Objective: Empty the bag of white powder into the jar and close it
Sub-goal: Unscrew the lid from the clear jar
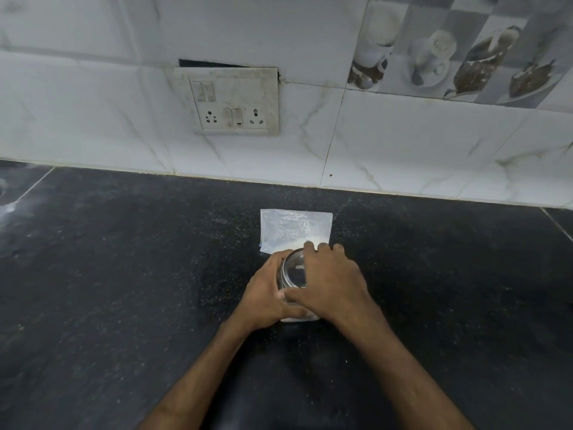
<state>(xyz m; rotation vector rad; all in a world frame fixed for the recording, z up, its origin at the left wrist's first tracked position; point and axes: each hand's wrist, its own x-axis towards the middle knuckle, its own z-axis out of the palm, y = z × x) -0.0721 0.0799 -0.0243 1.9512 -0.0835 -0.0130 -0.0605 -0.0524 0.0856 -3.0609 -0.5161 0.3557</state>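
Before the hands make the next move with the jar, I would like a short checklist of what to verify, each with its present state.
1. Jar steady: ok. The left hand wraps its side and it stands on the counter.
2. Right hand placed over the jar's top: ok, fingers spread across it.
3. Lid on or off: cannot tell; the top looks clear and the hand covers part of it.
4. Bag within reach: ok, it lies flat just behind the jar.
5. Bag emptied: cannot tell; a little white shows at its near edge.
6. Powder in the jar: cannot tell; some white shows at its base, hidden by the hands.
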